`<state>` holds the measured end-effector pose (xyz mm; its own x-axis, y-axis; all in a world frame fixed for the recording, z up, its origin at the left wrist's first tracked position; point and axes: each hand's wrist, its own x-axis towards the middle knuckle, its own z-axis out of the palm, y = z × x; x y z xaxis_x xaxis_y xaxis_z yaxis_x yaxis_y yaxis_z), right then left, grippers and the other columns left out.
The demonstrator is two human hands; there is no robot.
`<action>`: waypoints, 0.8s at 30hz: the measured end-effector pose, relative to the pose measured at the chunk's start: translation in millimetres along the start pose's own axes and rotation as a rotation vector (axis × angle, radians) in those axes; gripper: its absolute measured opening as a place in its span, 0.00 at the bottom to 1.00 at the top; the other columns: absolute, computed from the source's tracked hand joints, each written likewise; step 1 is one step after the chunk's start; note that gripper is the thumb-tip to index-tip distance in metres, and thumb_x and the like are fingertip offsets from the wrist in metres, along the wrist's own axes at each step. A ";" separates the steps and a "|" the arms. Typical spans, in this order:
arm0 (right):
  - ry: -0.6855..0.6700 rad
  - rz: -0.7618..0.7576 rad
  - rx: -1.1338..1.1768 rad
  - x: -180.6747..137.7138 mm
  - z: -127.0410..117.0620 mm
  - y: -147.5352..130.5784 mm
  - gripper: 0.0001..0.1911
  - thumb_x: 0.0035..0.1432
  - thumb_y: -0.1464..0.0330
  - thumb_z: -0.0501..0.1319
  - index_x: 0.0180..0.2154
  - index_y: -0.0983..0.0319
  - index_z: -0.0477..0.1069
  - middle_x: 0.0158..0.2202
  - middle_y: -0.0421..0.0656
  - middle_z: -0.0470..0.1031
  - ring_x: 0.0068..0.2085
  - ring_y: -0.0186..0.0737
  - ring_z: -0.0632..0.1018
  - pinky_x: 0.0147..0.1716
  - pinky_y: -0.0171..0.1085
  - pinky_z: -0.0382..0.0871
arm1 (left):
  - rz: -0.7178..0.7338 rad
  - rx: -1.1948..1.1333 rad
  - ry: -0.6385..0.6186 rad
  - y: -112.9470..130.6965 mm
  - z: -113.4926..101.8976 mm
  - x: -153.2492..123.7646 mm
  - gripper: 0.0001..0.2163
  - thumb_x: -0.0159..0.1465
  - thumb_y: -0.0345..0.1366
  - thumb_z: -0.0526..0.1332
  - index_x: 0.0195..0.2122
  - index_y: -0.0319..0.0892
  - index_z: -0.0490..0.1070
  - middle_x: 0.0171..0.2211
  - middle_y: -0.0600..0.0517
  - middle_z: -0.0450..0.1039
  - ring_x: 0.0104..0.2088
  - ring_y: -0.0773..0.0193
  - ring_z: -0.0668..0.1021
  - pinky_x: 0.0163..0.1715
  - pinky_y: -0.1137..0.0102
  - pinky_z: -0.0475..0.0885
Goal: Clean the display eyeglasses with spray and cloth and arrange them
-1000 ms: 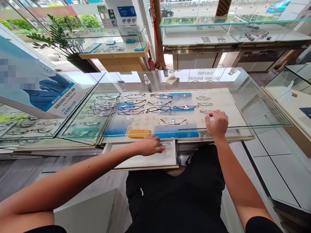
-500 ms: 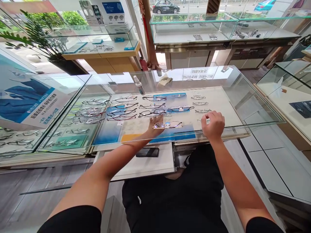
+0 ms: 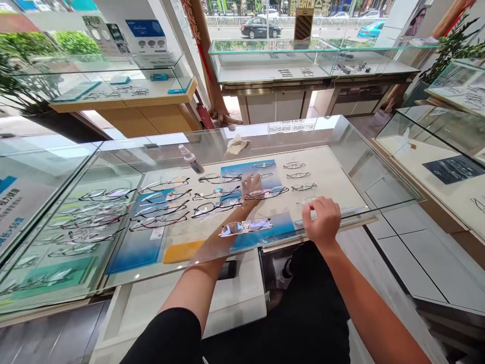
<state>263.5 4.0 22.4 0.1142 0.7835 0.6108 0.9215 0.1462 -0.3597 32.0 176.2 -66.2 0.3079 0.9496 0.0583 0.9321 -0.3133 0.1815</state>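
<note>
My left hand [image 3: 250, 186] reaches in under the glass top of a display case [image 3: 172, 259]. Its fingers are closed at the left end of a thin pair of eyeglasses [image 3: 262, 176], over a blue sheet. Just in front of them lies a dark-rimmed pair of glasses [image 3: 267, 193]. Above my left forearm, a pair with tinted lenses [image 3: 246, 227] sits near the front. My right hand [image 3: 323, 218] rests by the front edge of the glass with curled fingers, and I see nothing in it. Beside it, under the glass, is a faint thin pair of glasses [image 3: 306, 201].
A spray bottle [image 3: 190, 159] and a crumpled cloth [image 3: 238, 145] are at the back of the case. Rows of eyeglasses [image 3: 162, 207] fill its left part. Below the case, an open drawer [image 3: 242, 303] holds a dark phone [image 3: 228, 270]. Other glass cases [image 3: 273, 63] stand beyond.
My left hand has gone deeper into the case, and a thin pair of eyeglasses now shows at its fingertips. My right hand stays curled by the glass edge. The view has shifted.
</note>
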 end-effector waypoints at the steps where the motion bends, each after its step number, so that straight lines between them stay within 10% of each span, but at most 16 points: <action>1: 0.001 -0.010 -0.003 -0.4 0.0 0.0 0.12 0.67 0.68 0.57 0.29 0.56 0.66 0.30 0.45 0.75 0.35 0.47 0.71 0.37 0.45 0.56 | -0.003 0.001 0.001 -0.2 2.0 6.7 0.29 0.78 0.45 0.47 0.75 0.37 0.62 0.76 0.35 0.59 0.77 0.38 0.55 0.70 0.47 0.50; 24: -0.025 -0.024 -0.015 0.7 -2.9 -3.1 0.13 0.66 0.69 0.58 0.27 0.56 0.64 0.28 0.43 0.74 0.33 0.45 0.70 0.38 0.45 0.57 | 0.079 -0.131 -0.013 -4.8 33.7 39.3 0.23 0.79 0.50 0.48 0.63 0.46 0.74 0.61 0.41 0.77 0.72 0.38 0.60 0.66 0.43 0.55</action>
<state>261.8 2.3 26.0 0.0825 0.7947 0.6013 0.9294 0.1564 -0.3342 46.1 215.0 -97.8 0.3827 0.9216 0.0645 0.8721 -0.3835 0.3039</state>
